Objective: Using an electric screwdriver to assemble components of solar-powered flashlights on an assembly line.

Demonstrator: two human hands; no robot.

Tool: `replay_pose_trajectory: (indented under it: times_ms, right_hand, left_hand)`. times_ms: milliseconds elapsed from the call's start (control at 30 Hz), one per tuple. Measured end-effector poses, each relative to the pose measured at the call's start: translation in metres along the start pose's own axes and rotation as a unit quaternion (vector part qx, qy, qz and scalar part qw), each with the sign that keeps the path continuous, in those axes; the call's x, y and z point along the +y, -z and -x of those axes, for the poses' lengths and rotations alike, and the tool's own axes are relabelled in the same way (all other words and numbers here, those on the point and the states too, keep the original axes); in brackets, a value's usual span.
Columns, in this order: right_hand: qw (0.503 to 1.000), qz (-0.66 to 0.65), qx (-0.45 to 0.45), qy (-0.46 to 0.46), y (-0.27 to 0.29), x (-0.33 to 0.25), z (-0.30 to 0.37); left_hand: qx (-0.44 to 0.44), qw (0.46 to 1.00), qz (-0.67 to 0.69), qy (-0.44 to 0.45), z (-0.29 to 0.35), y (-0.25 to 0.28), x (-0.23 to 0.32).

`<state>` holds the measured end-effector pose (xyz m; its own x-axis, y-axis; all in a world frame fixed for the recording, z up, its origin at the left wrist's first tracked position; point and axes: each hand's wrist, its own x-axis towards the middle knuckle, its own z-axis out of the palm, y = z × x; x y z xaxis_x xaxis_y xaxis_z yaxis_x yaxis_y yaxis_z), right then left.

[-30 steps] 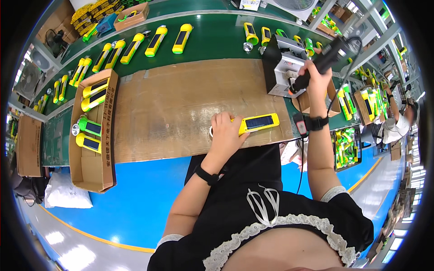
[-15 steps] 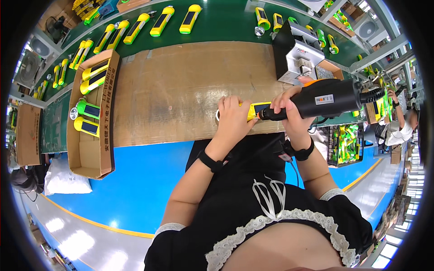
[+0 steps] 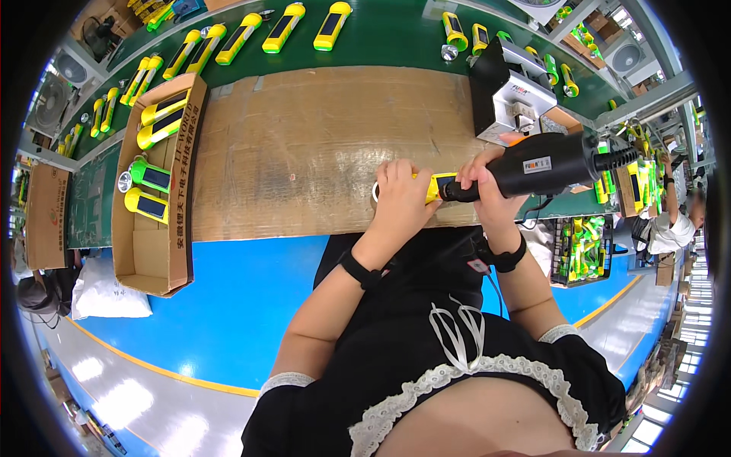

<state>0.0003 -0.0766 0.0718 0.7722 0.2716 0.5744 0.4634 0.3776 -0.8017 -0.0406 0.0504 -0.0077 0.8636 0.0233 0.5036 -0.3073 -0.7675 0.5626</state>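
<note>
Near the front edge of the cardboard-covered bench, my left hand [image 3: 402,196] is closed around a yellow flashlight [image 3: 443,185] with a dark panel. The flashlight lies sideways, its round head partly hidden by my fingers. My right hand [image 3: 491,186] grips a black electric screwdriver [image 3: 542,165], held level with its cord trailing off to the right. Its tip meets the right end of the flashlight; the exact contact point is too small to make out.
On the left, an open cardboard box [image 3: 156,259] holds several flashlights. More flashlights [image 3: 333,27] lie along the green bench [image 3: 381,57]. A black-and-silver power unit [image 3: 518,95] stands at the back right. Below it is a black crate [image 3: 562,251] of green and yellow parts. A co-worker [image 3: 674,228] is far right.
The whole view has shifted slightly. My left hand still holds the flashlight, and the screwdriver remains at its end, its body tilted a little differently.
</note>
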Motion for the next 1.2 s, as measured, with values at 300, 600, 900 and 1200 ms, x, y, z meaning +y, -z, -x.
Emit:
replay_pose_trajectory:
  times_ms: [300, 600, 900, 1200]
  right_hand:
    - [0.999, 0.031, -0.014, 0.010, -0.005, 0.007, -0.005]
    - [0.999, 0.014, -0.031, -0.020, 0.005, 0.002, 0.000]
    - [0.970, 0.070, 0.169, 0.159, 0.071, -0.062, -0.065]
    - [0.947, 0.160, 0.256, 0.109, 0.142, -0.002, -0.101]
  left_hand:
    - [-0.012, 1.000, 0.006, 0.006, -0.005, -0.002, -0.006]
    - [-0.046, 0.999, 0.004, 0.020, -0.008, 0.000, 0.001]
    - [-0.060, 0.998, -0.018, 0.001, -0.007, 0.004, 0.007]
    - [-0.084, 0.995, -0.056, -0.005, -0.009, 0.007, 0.008]
